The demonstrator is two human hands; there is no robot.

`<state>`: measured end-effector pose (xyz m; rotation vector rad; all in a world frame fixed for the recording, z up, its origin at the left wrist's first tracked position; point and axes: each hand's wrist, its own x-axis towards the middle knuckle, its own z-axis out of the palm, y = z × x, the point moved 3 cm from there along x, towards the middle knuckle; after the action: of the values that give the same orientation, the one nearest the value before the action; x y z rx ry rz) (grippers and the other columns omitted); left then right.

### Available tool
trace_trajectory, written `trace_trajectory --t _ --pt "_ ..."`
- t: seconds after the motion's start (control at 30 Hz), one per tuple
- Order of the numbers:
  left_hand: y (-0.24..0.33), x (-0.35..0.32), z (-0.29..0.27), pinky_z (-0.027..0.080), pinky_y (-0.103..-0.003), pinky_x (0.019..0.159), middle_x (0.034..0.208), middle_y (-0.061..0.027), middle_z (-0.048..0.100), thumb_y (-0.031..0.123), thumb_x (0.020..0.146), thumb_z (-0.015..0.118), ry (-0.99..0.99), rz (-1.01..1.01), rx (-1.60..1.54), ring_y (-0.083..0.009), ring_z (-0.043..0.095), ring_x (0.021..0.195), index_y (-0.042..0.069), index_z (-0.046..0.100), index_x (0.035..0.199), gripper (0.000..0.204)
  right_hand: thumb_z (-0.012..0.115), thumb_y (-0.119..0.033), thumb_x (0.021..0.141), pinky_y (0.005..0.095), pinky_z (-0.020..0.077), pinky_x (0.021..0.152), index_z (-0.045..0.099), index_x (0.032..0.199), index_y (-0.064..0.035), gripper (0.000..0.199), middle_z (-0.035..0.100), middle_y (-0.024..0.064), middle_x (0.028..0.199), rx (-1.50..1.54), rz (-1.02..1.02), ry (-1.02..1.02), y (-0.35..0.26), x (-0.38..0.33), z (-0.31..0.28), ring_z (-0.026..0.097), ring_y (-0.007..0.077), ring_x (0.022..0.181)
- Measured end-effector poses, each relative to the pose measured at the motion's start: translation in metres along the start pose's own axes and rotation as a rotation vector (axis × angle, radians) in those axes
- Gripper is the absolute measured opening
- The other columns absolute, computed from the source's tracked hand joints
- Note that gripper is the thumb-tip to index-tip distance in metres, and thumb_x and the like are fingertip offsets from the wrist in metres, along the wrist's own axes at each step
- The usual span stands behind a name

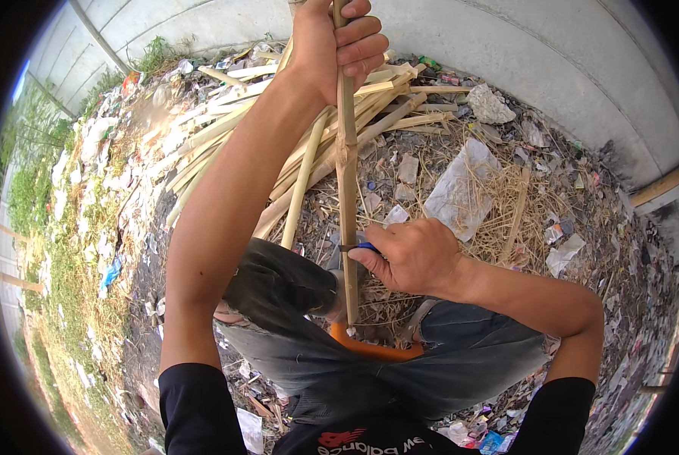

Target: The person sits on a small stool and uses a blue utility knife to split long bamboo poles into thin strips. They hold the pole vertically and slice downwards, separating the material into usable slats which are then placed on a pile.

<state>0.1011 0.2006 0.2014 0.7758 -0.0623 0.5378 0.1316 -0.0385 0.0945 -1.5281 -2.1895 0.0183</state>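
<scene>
A long bamboo pole [345, 167] runs lengthwise in front of me, from the top of the view down between my knees. Near its far end my left hand [328, 57] is closed around it, arm stretched out. My right hand [421, 256] grips a small knife [364, 246]; part of a blue handle shows between thumb and fingers. Its dark blade lies across the lower part of the pole, touching it. The pole's near end rests by an orange object [385, 351] between my legs, mostly hidden by my jeans.
Behind the pole lies a heap of split bamboo strips [226, 125]. To its right are a stone chunk [491, 105], a pale flat sheet [462, 186] and straw-like shavings [510, 216]. A concrete wall [544, 68] closes the far side. Litter and weeds cover the left ground.
</scene>
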Motion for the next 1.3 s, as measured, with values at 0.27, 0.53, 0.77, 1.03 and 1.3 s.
trace_trajectory --t 0.27,0.53,0.77,1.03,1.3 --pt "-0.003 0.001 -0.001 0.022 -0.027 0.029 0.049 0.0063 0.028 0.067 0.101 0.048 0.063 0.013 0.072 -0.0097 0.029 0.037 0.020 0.042 0.072 0.055 0.058 -0.046 0.102 0.0432 0.0503 0.043 0.062 0.079 -0.0097 0.043 0.060 0.0100 0.053 0.045 0.000 0.024 0.000 0.011 -0.007 0.064 0.0313 0.047" --pt "0.001 0.006 0.002 0.024 -0.026 0.029 0.048 0.0066 0.029 0.064 0.103 0.045 0.071 0.001 0.038 -0.0093 0.030 0.036 0.020 0.039 0.070 0.055 0.051 -0.050 0.103 0.0479 0.0519 0.046 0.063 0.081 -0.0095 0.048 0.063 0.0130 0.057 0.134 0.049 -0.074 -0.001 0.001 -0.001 0.066 0.0353 0.052" --pt "0.005 -0.002 0.006 0.026 -0.025 0.029 0.048 0.0082 0.028 0.061 0.106 0.039 0.124 0.060 0.087 -0.0083 0.030 0.036 0.021 0.036 0.070 0.054 0.056 -0.049 0.102 0.0445 0.0491 0.041 0.062 0.075 -0.0094 0.049 0.059 0.0120 0.052 0.115 -0.020 0.024 0.000 0.000 -0.004 0.062 0.0328 0.044" --pt "0.062 -0.014 -0.005 0.026 -0.023 0.027 0.047 0.0099 0.031 0.058 0.108 0.039 0.139 0.273 0.096 -0.0058 0.030 0.034 0.023 0.035 0.067 0.054 0.048 -0.053 0.103 0.0497 0.0560 0.052 0.070 0.087 -0.0108 0.050 0.064 0.0133 0.057 0.132 -0.018 -0.409 -0.018 -0.046 0.039 0.068 0.0382 0.053" --pt "0.087 -0.021 -0.023 0.026 -0.023 0.027 0.047 0.0100 0.029 0.057 0.107 0.040 0.233 0.330 0.198 -0.0061 0.030 0.035 0.023 0.036 0.067 0.053 0.057 -0.059 0.096 0.0495 0.0551 0.060 0.070 0.086 -0.0124 0.049 0.065 0.0125 0.063 0.222 -0.325 -0.894 -0.005 -0.080 0.065 0.067 0.0385 0.062"
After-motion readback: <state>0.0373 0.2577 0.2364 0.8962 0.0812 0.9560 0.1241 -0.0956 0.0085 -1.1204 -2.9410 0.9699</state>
